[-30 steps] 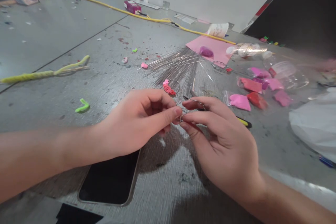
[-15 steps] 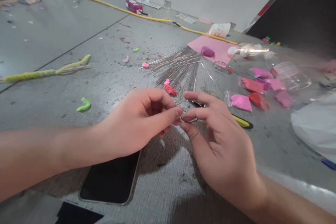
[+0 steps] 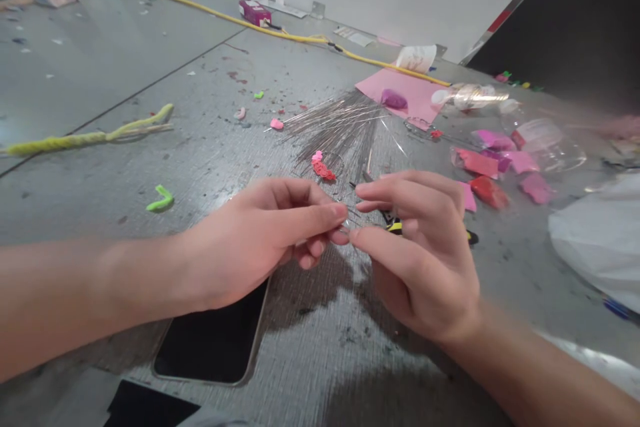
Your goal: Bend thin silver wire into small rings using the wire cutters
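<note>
Between its thumb and forefinger my left hand [image 3: 275, 240] pinches a thin piece of wire [image 3: 354, 215], only partly visible. My right hand [image 3: 425, 247] is just to the right, its fingers apart and its thumb close to the left fingertips; whether it touches the wire I cannot tell. Beneath the right fingers lies a tool with yellow and black handles [image 3: 394, 227], mostly covered. Beyond the hands are a fan of thin metal wires [image 3: 340, 120] and a small curved red and pink clay piece [image 3: 324, 168]. A dark phone [image 3: 215, 340] lies under my left wrist.
Packets of pink and red clay [image 3: 489, 192] lie at the right, near clear plastic bottles [image 3: 555, 143]. A yellow cord [image 3: 200, 11] crosses the back. At the left are a yellow-green twisted strand [image 3: 65, 143] and a green clay bit [image 3: 161, 199].
My right hand has turned, its fingers lifting off the wire and spreading, with the thumb straighter. The left hand keeps its pinch almost in place. More of the yellow-handled tool's near part shows.
</note>
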`<move>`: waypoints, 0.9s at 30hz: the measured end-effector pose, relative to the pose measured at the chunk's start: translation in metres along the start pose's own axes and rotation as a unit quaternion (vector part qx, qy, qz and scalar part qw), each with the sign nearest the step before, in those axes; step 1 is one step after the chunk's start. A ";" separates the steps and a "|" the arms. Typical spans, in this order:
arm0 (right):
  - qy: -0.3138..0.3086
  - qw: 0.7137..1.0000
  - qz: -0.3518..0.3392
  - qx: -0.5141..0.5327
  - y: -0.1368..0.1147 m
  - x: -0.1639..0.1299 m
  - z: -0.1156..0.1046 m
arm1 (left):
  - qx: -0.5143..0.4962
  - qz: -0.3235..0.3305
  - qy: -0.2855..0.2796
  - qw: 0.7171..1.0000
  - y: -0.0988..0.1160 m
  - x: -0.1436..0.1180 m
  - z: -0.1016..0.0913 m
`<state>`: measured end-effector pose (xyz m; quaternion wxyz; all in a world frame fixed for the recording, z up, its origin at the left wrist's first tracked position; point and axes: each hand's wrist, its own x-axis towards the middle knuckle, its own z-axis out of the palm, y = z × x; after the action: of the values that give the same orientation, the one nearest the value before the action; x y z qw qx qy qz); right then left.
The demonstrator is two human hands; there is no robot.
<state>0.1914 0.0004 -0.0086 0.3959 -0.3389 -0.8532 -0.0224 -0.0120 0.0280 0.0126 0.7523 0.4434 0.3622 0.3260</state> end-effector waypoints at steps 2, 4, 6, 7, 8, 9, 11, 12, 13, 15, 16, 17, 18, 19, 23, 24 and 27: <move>-0.018 0.999 0.023 0.021 0.004 0.000 -0.002 | 0.079 0.053 0.014 0.995 0.001 0.001 -0.001; -0.024 0.997 0.064 0.042 0.006 0.001 -0.005 | 0.194 0.128 0.038 0.972 0.001 0.002 -0.003; -0.034 0.993 0.102 0.047 0.007 0.004 -0.007 | 0.312 0.202 0.057 0.927 0.002 0.001 -0.005; -0.046 0.991 0.114 0.050 0.006 0.005 -0.008 | 0.361 0.237 0.062 0.900 0.003 0.000 -0.006; -0.064 0.989 0.121 0.058 0.005 0.007 -0.009 | 0.399 0.273 0.064 0.873 0.003 0.000 -0.007; -0.082 0.986 0.128 0.071 0.003 0.008 -0.009 | 0.428 0.303 0.061 0.850 0.003 -0.001 -0.008; -0.099 0.980 0.140 0.100 -0.001 0.011 -0.009 | 0.459 0.340 0.051 0.819 0.003 -0.002 -0.010; -0.098 0.978 0.148 0.109 -0.004 0.012 -0.009 | 0.466 0.347 0.045 0.812 0.003 -0.002 -0.010; -0.096 0.977 0.154 0.112 -0.006 0.012 -0.009 | 0.472 0.348 0.042 0.809 0.003 -0.002 -0.011; -0.098 0.977 0.158 0.105 -0.009 0.014 -0.009 | 0.478 0.343 0.043 0.807 0.004 -0.003 -0.010; -0.102 0.977 0.158 0.102 -0.010 0.015 -0.009 | 0.477 0.343 0.045 0.808 0.004 -0.003 -0.010; -0.106 0.977 0.156 0.100 -0.011 0.015 -0.010 | 0.473 0.345 0.048 0.810 0.003 -0.003 -0.009; -0.107 0.977 0.154 0.098 -0.012 0.016 -0.010 | 0.466 0.342 0.051 0.814 0.003 -0.004 -0.008; -0.107 0.978 0.153 0.097 -0.013 0.017 -0.011 | 0.458 0.336 0.054 0.821 0.003 -0.005 -0.007; -0.108 0.977 0.155 0.101 -0.017 0.018 -0.013 | 0.414 0.283 0.062 0.863 0.000 -0.007 -0.004; -0.110 0.977 0.152 0.098 -0.017 0.018 -0.013 | 0.399 0.269 0.062 0.874 0.000 -0.008 -0.004; -0.113 0.986 0.106 0.067 -0.015 0.018 -0.012 | 0.338 0.223 0.060 0.912 0.002 -0.007 -0.002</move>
<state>0.1821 -0.0042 0.0153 0.3194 -0.4006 -0.8510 0.1155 -0.0174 0.0244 0.0156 0.4421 0.7200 0.3865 0.3698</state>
